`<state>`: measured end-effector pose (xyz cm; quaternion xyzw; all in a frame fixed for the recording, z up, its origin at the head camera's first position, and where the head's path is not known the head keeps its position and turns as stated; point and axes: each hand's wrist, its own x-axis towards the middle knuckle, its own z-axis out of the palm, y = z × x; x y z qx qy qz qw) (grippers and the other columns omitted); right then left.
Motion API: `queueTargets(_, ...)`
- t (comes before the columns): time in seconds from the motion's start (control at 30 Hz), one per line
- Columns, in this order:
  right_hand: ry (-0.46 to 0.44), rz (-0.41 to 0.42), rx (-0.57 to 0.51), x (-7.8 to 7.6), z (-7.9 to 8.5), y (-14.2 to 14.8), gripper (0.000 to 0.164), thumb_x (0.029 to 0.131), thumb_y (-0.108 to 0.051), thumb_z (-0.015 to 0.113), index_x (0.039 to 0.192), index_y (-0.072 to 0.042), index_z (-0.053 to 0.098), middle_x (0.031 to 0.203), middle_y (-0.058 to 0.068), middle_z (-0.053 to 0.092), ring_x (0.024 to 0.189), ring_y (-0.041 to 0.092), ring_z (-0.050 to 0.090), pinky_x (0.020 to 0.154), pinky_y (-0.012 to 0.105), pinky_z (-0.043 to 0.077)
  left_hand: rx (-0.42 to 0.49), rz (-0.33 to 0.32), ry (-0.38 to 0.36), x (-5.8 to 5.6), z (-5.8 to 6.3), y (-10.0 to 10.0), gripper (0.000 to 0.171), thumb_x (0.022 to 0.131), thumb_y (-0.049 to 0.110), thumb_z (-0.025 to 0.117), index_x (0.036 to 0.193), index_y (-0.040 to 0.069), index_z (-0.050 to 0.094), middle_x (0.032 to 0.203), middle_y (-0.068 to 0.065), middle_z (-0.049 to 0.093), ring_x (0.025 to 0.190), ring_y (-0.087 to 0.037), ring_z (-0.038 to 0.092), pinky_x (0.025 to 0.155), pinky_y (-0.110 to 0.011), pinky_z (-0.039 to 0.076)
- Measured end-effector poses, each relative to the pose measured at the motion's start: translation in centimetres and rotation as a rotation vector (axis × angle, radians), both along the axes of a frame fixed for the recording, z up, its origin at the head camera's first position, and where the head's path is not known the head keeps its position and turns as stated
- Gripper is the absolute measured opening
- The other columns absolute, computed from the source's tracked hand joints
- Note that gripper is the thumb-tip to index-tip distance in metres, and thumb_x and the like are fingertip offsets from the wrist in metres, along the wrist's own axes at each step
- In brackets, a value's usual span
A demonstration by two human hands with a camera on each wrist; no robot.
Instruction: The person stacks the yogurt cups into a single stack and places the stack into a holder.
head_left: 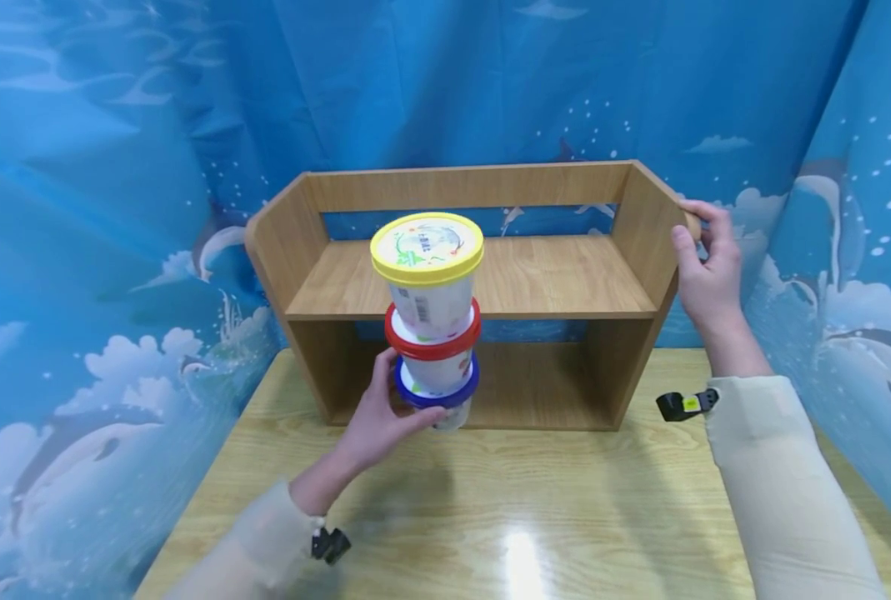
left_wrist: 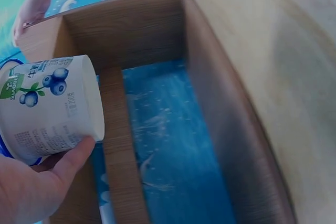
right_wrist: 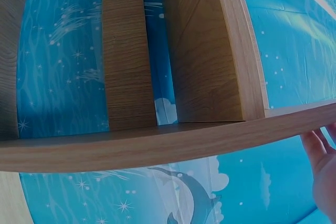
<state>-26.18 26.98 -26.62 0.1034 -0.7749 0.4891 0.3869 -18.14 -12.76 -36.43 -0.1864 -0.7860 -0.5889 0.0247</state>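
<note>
In the head view my left hand point(head_left: 385, 417) grips the lowest tub of a stack of three lidded tubs, thumb and fingers around it. That tub has a blue lid point(head_left: 445, 397), and blueberries are printed on its white side point(left_wrist: 52, 106) in the left wrist view. Above it sits a tub with a red lid point(head_left: 433, 342), topped by one with a yellow lid point(head_left: 427, 247). The stack is held up in front of a two-tier wooden shelf point(head_left: 565, 271). My right hand point(head_left: 711, 267) holds the rounded upper edge of the shelf's right side panel point(head_left: 651, 225).
The shelf stands at the back of a light wooden table point(head_left: 565, 508). Blue sea-patterned curtains point(head_left: 453, 83) hang behind it and at both sides. The shelf's lower compartment point(head_left: 535, 383) opens toward the front.
</note>
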Motion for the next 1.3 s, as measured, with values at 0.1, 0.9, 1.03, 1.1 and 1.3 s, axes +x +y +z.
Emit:
queueTargets(0.1,-0.001,0.000,-0.002,0.0,0.0,0.0,0.035,0.102,-0.023,0.046,0.137,-0.018,0.048,0.136,0.003,0.047,0.112,0.018,0.049,0.087,0.028,0.048,-0.019,-0.002,-0.019,-0.2,1.1,0.1,0.088,0.080,0.027,0.082,0.144,0.027,0.022,0.143,-0.006,0.040,0.125,-0.028,0.048,0.092,-0.043,0.052)
queueTargets(0.9,0.014,0.015,0.018,0.2,-0.1,0.0,0.036,0.102,-0.022,0.046,0.138,-0.016,0.047,0.136,0.003,0.046,0.110,0.017,0.048,0.080,0.024,0.045,-0.095,-0.051,0.023,-1.6,7.5,1.0,0.087,0.083,0.039,0.077,0.148,0.031,0.019,0.145,0.001,0.040,0.131,-0.020,0.041,0.103,-0.053,0.042)
queueTargets(1.03,0.015,0.014,0.021,0.2,-0.2,0.0,0.036,0.102,-0.022,0.046,0.138,-0.017,0.047,0.137,0.003,0.046,0.110,0.016,0.048,0.079,0.023,0.045,-0.107,-0.032,0.036,-2.3,8.7,1.1,0.088,0.083,0.043,0.076,0.148,0.031,0.019,0.145,0.002,0.040,0.131,-0.019,0.042,0.103,-0.052,0.041)
queueTargets(1.1,0.016,0.016,0.020,0.2,-0.2,0.0,0.036,0.102,-0.022,0.046,0.138,-0.017,0.048,0.137,0.003,0.047,0.110,0.016,0.048,0.080,0.023,0.046,-0.102,-0.031,0.045,-2.6,9.2,1.1,0.088,0.083,0.042,0.076,0.148,0.030,0.019,0.145,0.003,0.040,0.130,-0.019,0.043,0.103,-0.051,0.042)
queueTargets(1.3,0.038,0.018,0.006,0.0,-0.3,0.1,0.034,0.102,-0.020,0.047,0.136,-0.017,0.050,0.135,0.002,0.048,0.109,0.016,0.050,0.077,0.022,0.046,-0.064,-0.046,0.082,-4.1,10.1,1.6,0.085,0.083,0.041,0.076,0.146,0.030,0.020,0.142,0.004,0.043,0.124,-0.016,0.048,0.099,-0.046,0.047)
